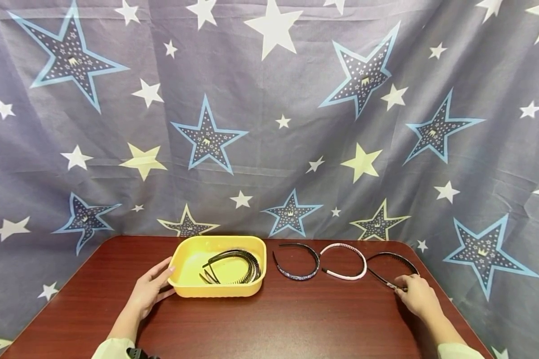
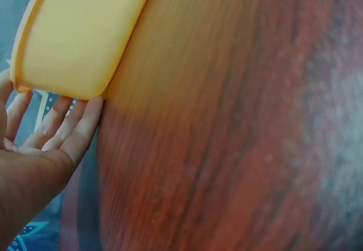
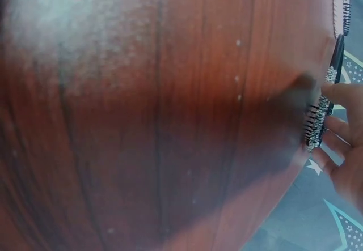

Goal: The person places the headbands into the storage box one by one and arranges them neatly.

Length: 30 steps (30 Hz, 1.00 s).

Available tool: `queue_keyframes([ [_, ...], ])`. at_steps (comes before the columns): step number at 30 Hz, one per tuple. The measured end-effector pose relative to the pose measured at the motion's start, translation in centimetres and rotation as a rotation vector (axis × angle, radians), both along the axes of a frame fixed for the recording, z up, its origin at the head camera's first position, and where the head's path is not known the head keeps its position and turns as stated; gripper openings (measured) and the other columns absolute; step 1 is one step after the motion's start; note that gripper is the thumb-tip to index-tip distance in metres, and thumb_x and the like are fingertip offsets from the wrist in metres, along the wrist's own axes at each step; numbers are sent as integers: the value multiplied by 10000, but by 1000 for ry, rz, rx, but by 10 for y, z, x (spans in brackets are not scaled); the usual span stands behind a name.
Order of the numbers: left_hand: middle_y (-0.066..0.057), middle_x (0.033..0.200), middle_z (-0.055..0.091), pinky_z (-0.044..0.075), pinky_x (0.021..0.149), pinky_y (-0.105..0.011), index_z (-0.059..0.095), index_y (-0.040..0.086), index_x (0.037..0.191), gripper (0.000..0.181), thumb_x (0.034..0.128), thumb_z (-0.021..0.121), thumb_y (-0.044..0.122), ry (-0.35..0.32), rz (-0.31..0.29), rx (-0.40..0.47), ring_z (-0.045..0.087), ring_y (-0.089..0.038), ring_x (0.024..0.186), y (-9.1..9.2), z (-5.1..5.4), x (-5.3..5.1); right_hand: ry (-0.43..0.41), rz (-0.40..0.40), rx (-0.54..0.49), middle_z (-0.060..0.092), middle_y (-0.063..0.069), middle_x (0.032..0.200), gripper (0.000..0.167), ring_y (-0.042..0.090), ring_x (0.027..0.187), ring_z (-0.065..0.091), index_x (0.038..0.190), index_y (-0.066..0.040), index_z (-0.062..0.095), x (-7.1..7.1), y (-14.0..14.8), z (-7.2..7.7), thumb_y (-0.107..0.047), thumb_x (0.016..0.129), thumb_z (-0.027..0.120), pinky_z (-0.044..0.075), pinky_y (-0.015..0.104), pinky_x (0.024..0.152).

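Note:
My left hand (image 1: 145,293) grips the left end of a yellow plastic basket (image 1: 217,291), the thumb at its rim and the fingers against the wall below. Several black toothed headbands (image 1: 253,269) lie nested toward the right inside it. At the right of the table, my right hand (image 1: 418,295) pinches the near side of a black headband (image 1: 390,284). In the right wrist view, silvery stones (image 3: 319,118) and comb teeth show along that headband beside the fingers. Part of its band is hidden by the hand.
Between basket and right hand lie a dark glittery headband (image 1: 298,277) and a pink-white headband (image 1: 347,277), in a row. All stand on a reddish-brown wooden table (image 1: 296,324). A grey-blue star-patterned cloth (image 1: 269,164) hangs behind and at the sides.

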<state>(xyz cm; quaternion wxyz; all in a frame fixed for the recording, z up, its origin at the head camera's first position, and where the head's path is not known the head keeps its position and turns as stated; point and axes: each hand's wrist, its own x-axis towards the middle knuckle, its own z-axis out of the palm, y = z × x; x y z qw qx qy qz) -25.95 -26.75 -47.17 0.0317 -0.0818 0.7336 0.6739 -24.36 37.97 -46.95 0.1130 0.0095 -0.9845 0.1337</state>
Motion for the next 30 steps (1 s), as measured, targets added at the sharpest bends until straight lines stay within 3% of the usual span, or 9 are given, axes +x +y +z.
queue_keyframes([
  [18, -195, 1467, 338, 546, 886, -376, 276, 167, 1485, 655, 938, 527, 425, 15, -9, -8, 633, -59, 986, -1, -4, -1, 114, 50, 155, 621, 120, 824, 61, 389, 813, 565, 826, -94, 684, 3, -1, -9, -77, 768, 694, 458, 535, 612],
  [30, -189, 1480, 318, 548, 883, -368, 278, 179, 1486, 665, 929, 535, 435, 4, -3, 10, 628, -42, 980, -1, -3, -2, 183, 59, 210, 620, 82, 805, 75, 341, 777, 564, 872, -106, 688, 7, 1, -3, -92, 800, 677, 415, 463, 575],
])
